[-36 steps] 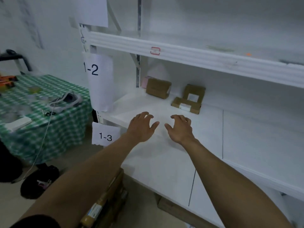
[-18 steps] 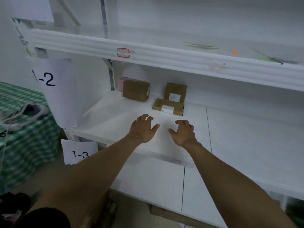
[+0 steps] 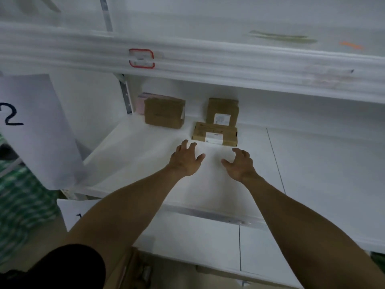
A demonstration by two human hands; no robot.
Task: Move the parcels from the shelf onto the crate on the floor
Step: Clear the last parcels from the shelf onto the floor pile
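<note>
1. Far left of frame: a paper sheet (image 3: 37,126) is hanging from the rack, showing a handwritten "2". Below it, a smaller sign (image 3: 73,211) is showing only a "1" at the arm's edge. These are probably bay markers.
2. Upper centre: a red-outlined tag (image 3: 141,58) is sitting on the upper shelf edge (image 3: 229,59). Its writing is too blurred to read.
3. Centre, back of the shelf (image 3: 133,155): a plain brown parcel (image 3: 164,112) is standing by the rear wall, with a pink item (image 3: 140,102) tucked behind it. No label is readable.
4. The left hand (image 3: 184,161) is hovering over bare shelf with fingers spread and slightly hooked, holding nothing.
5. Just beyond the fingertips, a flat parcel (image 3: 214,133) is lying nearest the front. An upright parcel (image 3: 222,110) is standing just behind it. Both are carrying white labels with print too small to read.
6. The right hand (image 3: 239,165) is mirroring the left, open and empty. The hands are spaced to suit the flat parcel, so a two-handed pickup is likely.
7. Bottom edge: the crate is not identifiable.
</note>
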